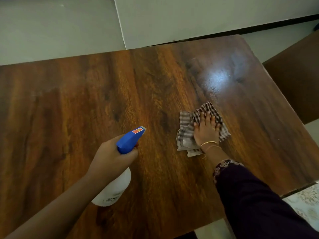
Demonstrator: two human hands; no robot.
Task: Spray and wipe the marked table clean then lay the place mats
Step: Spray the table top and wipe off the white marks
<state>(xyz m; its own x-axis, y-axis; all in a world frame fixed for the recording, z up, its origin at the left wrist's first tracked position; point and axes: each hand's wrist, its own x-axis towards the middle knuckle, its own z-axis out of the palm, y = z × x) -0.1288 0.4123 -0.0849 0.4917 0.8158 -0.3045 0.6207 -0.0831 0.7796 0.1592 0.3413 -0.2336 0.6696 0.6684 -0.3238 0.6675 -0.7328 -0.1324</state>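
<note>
The left hand [110, 156] is curled round the neck of a spray bottle [130, 140], held above the near part of the wooden table [69, 100] with its blue nozzle aimed away from the person and its white body hanging below the wrist. To the right, a checked cloth [185, 131] lies crumpled on the tabletop, and the right hand [206, 128] presses flat on it, fingers straight and spread. Just beyond the cloth, a wet patch [215, 78] shines.
</note>
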